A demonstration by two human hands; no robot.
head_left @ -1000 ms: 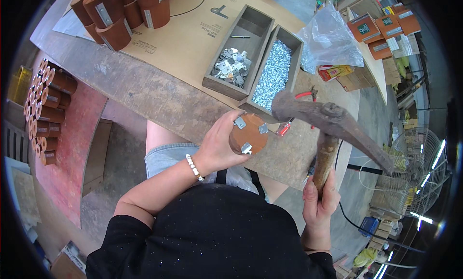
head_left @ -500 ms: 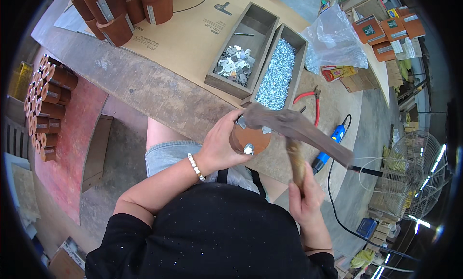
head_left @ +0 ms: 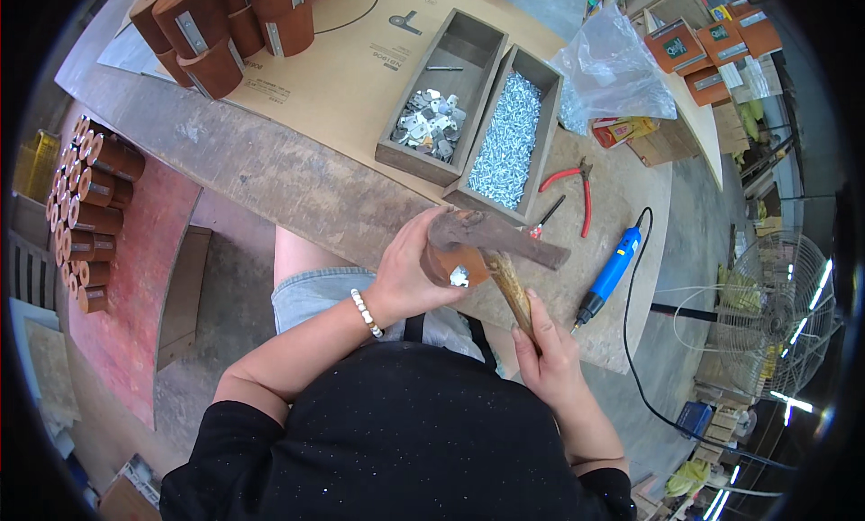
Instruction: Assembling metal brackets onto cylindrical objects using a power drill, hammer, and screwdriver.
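Observation:
My left hand (head_left: 405, 267) is wrapped round a reddish-brown cylinder (head_left: 439, 269) at the table's near edge. On the cylinder's end face, near its rim, sits a small shiny metal plate (head_left: 459, 276). My right hand (head_left: 548, 352) grips the wooden handle of a hammer (head_left: 532, 242). The hammer's dark, rusty head lies across the top of the cylinder and hides much of that face; whether it touches I cannot tell. Beyond my hands stand two wooden trays: one tray (head_left: 410, 156) holds small metal plates, the other tray (head_left: 491, 208) many silvery screws.
Right of the trays lie red-handled pliers (head_left: 587, 206), a screwdriver (head_left: 548, 217) and a blue corded electric screwdriver (head_left: 614, 271). Brown cylinders (head_left: 212, 44) are stacked at the far left, more cylinders (head_left: 95, 215) on a red board. A clear plastic bag (head_left: 617, 66) lies far right.
My right hand and the hammer have moved left, bringing the head further over the cylinder. My left hand keeps its hold on the cylinder. The whole view has shifted slightly.

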